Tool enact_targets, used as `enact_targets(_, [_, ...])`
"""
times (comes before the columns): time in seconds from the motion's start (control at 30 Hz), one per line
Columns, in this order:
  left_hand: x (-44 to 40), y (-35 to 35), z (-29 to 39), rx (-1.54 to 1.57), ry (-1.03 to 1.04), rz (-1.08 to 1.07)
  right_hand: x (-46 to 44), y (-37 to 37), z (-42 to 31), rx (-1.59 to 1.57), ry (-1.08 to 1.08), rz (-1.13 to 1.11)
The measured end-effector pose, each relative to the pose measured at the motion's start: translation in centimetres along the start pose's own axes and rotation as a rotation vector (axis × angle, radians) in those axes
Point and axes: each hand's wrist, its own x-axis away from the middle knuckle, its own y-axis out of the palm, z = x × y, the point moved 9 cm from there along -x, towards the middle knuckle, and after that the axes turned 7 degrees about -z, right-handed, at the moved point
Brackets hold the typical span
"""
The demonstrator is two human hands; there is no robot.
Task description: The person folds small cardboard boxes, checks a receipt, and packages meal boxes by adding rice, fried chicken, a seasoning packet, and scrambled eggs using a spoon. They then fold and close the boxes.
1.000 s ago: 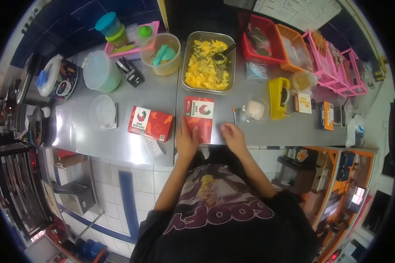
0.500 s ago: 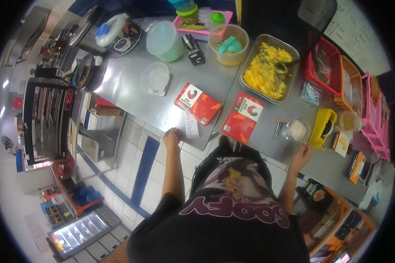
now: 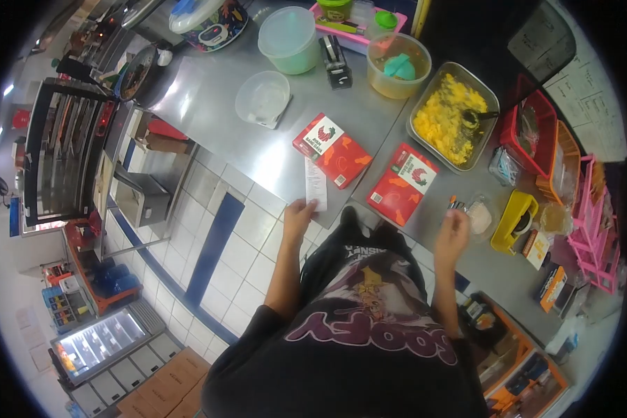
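Note:
My left hand (image 3: 299,217) is at the front edge of the steel table, with its fingers closed on the lower end of a paper receipt (image 3: 315,184). The receipt's upper end meets a red and white food box (image 3: 332,150). My right hand (image 3: 453,233) has its fingers curled together at slim pen-like sticks (image 3: 456,203), covering their lower ends; whether it grips one is hidden. A second red box (image 3: 403,184) lies between my hands. Beside the right hand sits a clear plastic-wrapped round item with pale contents (image 3: 479,217).
A steel tray (image 3: 414,132) holds yellow food and a dark-handled utensil. Behind the boxes are a plastic tub (image 3: 399,66), a lidded tub (image 3: 288,42), a black device (image 3: 336,63) and a clear bowl (image 3: 262,97). At right stand a yellow tape dispenser (image 3: 515,221) and a red basket (image 3: 534,122).
My left hand has moved up onto the receipt's lower end. My right hand has shifted from beside the plastic-wrapped item to the pen-like sticks. The camera view has shifted.

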Motion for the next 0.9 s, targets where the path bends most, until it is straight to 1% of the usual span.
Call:
enact_targets(0.03, [0.3,0.0,0.2,0.005,0.0,-0.002,0.0,2.4,-2.1,0.052,0.007,-0.146])
enact_targets(0.1, [1.1,0.6,-0.7,0.21,-0.113,-0.072,1.3,8.5,-4.6,-0.044,0.078,-0.553])
enact_targets(0.13, [1.7,0.6,-1.3,0.205,-0.104,-0.089,3.0,11.9,-4.0,-0.162,0.207,-0.776])
enact_targets(0.17, [2.6,0.9,-1.8,0.251,-0.033,-0.156,5.1,15.4,-3.2,-0.284,0.334,-0.992])
enact_targets(0.2, [3.8,1.5,-1.1,0.338,-0.067,-0.203,7.3,18.0,-2.0,-0.381,0.588,-1.105])
enact_targets(0.23, [5.2,2.0,-0.4,0.424,-0.105,-0.246,9.0,20.1,-2.3,-0.426,0.762,-1.17])
enact_targets(0.27, [8.1,2.7,2.1,0.546,-0.255,-0.264,9.3,22.0,-2.0,-0.43,0.756,-1.149])
enact_targets(0.3, [9.7,2.8,3.6,0.537,-0.25,-0.281,10.0,24.1,-1.5,-0.614,0.853,-1.106])
enact_targets(0.33, [11.0,3.2,5.0,0.488,-0.229,-0.354,10.6,25.5,-1.6,-0.8,0.946,-1.052])
enact_targets(0.37, [11.7,3.8,5.9,0.437,-0.21,-0.433,10.2,25.3,-3.4,-0.807,0.945,-1.024])
enact_targets(0.43, [11.8,4.6,6.5,0.358,-0.188,-0.514,6.4,23.1,-7.1,-0.959,0.652,-0.808])
enact_targets(0.47, [12.1,5.1,7.8,0.29,-0.159,-0.568,5.6,22.5,-6.3,-0.96,0.655,-0.771])
enact_targets(0.5, [12.1,5.5,9.0,0.188,-0.159,-0.563,3.9,21.2,-5.4,-0.845,0.558,-0.689])
enact_targets(0.53, [11.2,6.5,9.2,0.173,-0.163,-0.593,2.4,19.7,-4.7,-0.727,0.464,-0.608])
enact_targets(0.57, [10.2,7.7,9.1,0.113,-0.123,-0.638,1.2,17.4,-5.3,-0.694,0.458,-0.531])
enact_targets(0.6, [9.4,9.1,8.8,0.055,-0.082,-0.68,0.4,15.9,-5.0,-0.691,0.464,-0.503])
enact_targets(0.63, [8.5,10.6,8.5,0.047,-0.018,-0.675,-0.5,14.1,-4.3,-0.62,0.461,-0.472])
enact_targets(0.73, [7.1,14.9,8.2,-0.034,-0.026,-0.744,-3.5,10.1,-2.4,-0.479,0.437,-0.408])
enact_targets(0.77, [6.9,16.2,9.0,-0.004,0.072,-0.738,-4.0,8.8,-2.0,-0.407,0.412,-0.393])
enact_targets(0.8, [6.8,17.0,9.0,-0.015,0.077,-0.767,-4.2,8.0,-1.4,-0.404,0.415,-0.362])
enact_targets(0.87, [7.1,18.5,9.6,-0.216,0.084,-0.793,-4.8,6.1,-0.1,-0.387,0.313,-0.266])
enact_targets(0.9, [7.1,19.3,9.9,-0.223,0.091,-0.805,-4.7,5.2,1.2,-0.065,0.322,-0.306])
